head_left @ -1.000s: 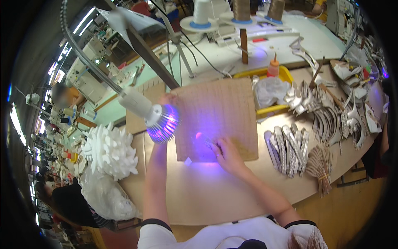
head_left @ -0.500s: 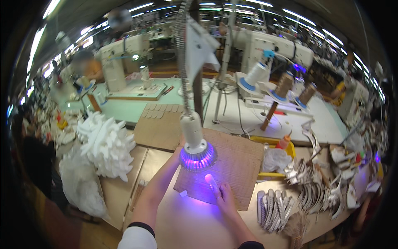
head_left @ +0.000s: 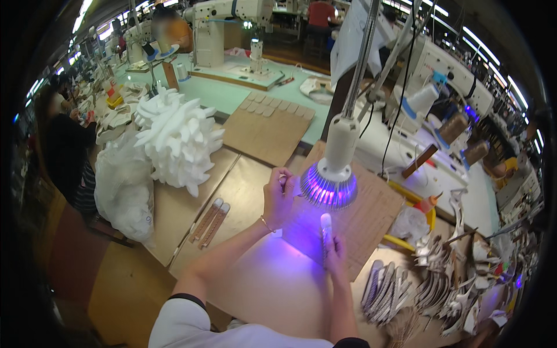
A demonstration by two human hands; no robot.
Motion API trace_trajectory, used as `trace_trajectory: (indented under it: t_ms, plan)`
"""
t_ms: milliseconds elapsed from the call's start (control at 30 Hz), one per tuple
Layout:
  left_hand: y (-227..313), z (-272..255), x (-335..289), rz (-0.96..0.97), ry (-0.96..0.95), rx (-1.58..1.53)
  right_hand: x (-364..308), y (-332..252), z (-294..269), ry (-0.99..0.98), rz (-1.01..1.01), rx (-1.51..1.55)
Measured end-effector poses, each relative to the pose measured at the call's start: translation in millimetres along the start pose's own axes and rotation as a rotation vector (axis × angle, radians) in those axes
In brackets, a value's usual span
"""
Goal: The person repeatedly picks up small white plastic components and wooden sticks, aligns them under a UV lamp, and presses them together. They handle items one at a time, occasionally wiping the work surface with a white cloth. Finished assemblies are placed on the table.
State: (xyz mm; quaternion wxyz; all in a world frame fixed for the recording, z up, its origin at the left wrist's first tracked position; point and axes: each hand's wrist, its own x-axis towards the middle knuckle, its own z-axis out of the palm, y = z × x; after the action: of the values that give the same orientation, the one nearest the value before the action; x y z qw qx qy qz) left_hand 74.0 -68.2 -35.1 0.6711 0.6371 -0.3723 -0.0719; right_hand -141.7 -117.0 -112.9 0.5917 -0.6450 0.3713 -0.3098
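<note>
My right hand (head_left: 335,255) grips a narrow woven-looking strap (head_left: 326,231), its pale rounded tip pointing up under the lamp. Left of the lamp, my left hand (head_left: 279,196) has its fingers pinched together, with a small pale piece (head_left: 296,187) at the fingertips; what kind of piece is unclear. A finned lamp (head_left: 329,187) throws purple light over both hands and a brown cardboard sheet (head_left: 371,214). A small white scrap (head_left: 277,233) lies by my left wrist. Two brown straps (head_left: 210,223) with pale rounded ends rest on the table to the left.
Another board (head_left: 261,136) carries rows of rounded tabs (head_left: 272,107). A heap of white foam-like pieces (head_left: 177,139) sits beside a clear plastic bag (head_left: 125,188). Bundled straps (head_left: 386,293) and a yellow tray (head_left: 400,243) are at right. Sewing machines (head_left: 232,35) stand beyond; a person sits at left.
The view has turned leftward. My left hand has come out from behind the lamp to its left side, fingers pinched. My right hand still holds the strap under the lamp.
</note>
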Motion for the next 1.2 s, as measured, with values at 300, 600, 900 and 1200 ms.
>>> trace_trajectory:
  t_ms: [300, 600, 900, 1200]
  plan:
    - [0, -2, -67, -0.956, -0.244, -0.882, -28, -47, 1, -0.071, 0.007, 0.415]
    - [31, 12, -60, -0.57, -0.305, -0.606, -20, -94, -45, 0.173, 0.03, 0.474]
    - [75, 1, -52, -0.49, -0.333, -0.445, -21, -139, -14, -0.137, 0.017, 0.06]
    - [74, 3, -58, -0.413, -0.153, -0.408, -7, -148, -14, -0.296, -0.004, -0.11]
